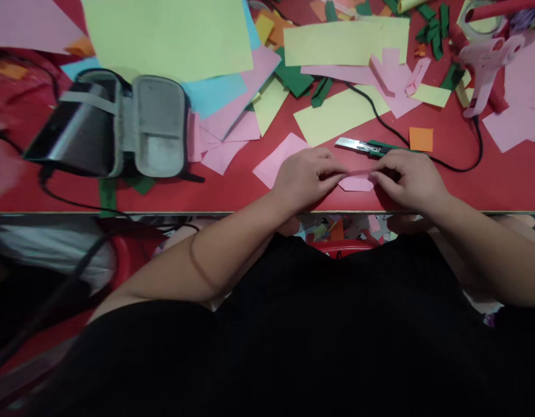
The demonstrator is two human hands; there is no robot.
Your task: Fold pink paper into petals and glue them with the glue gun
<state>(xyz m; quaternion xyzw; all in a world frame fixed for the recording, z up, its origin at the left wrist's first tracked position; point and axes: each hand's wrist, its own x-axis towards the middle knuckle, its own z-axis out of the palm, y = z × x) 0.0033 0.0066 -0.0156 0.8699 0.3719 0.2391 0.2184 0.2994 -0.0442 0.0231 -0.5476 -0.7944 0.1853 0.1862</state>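
Note:
Near the front edge of the red table, a small folded piece of pink paper (356,183) lies between my hands. My left hand (308,176) pinches its left end between thumb and fingers. At the other end, my right hand (408,176) grips the paper the same way, its thumb low against the fold. Just beyond my fingers rests a utility knife (363,146) with its blade pointing left, its handle partly behind my right hand. A flat pink sheet (280,159) sits beside my left hand, partly covered by it.
An open zip case (158,124) with a dark device (80,127) and cable stands at the left. A pink glue gun (484,69) and its cord lie at the right. Yellow sheets (167,37), an orange square (421,139) and green scraps (432,32) cover the far side.

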